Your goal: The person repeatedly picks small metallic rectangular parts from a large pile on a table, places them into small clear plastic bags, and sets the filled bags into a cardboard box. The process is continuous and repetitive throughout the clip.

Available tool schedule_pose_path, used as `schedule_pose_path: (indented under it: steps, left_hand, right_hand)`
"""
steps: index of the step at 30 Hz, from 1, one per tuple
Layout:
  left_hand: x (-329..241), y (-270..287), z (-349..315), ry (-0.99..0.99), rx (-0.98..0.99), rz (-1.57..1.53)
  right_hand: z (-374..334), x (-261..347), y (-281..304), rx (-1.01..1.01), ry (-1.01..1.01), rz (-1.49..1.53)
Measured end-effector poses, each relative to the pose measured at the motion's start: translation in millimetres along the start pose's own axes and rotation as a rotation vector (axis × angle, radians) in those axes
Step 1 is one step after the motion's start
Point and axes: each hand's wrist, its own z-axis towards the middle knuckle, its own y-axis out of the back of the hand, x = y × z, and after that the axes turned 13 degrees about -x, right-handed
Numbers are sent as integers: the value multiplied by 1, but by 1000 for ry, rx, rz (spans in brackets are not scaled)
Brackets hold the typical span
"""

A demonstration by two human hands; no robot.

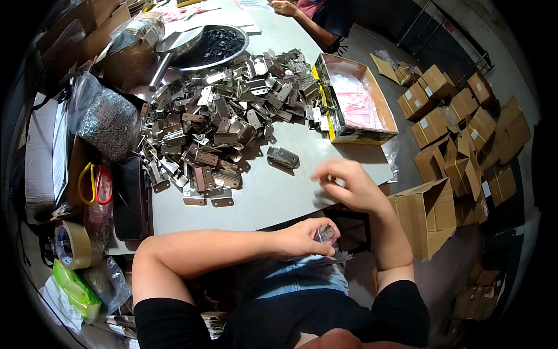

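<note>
Close to my body, below the table's near edge, my left hand (305, 237) is closed around a small clear plastic bag (325, 234) with a metal piece showing in it. My right hand (349, 185) is raised over the table's right front corner, a little blurred, its fingers bent and apart with nothing visible in them. Nearest to it on the tabletop is a small set of metal brackets (283, 157), lying apart from the big heap of metal brackets (224, 116).
A cardboard box (363, 138) of red-and-white plastic bags stands right of the heap. Behind it are a metal bowl (247, 45) of dark pieces and a bag of screws (107, 116). Scissors (103, 185) and tape (72, 244) sit left. Cartons (427, 215) cover the right floor; another person's hand (285, 7) shows far back.
</note>
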Motion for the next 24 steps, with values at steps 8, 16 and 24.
schedule_pose_path:
  steps: [8, 16, 24]
  left_hand:
    - [7, 3, 6, -103, 60, 168]
    - [9, 5, 6, -135, 17, 213]
    - [9, 2, 6, -130, 10, 240]
  right_hand:
    - [67, -22, -48, -19, 454, -354]
    - [22, -38, -19, -176, -43, -41]
    - [-4, -57, -10, -483, -54, -76]
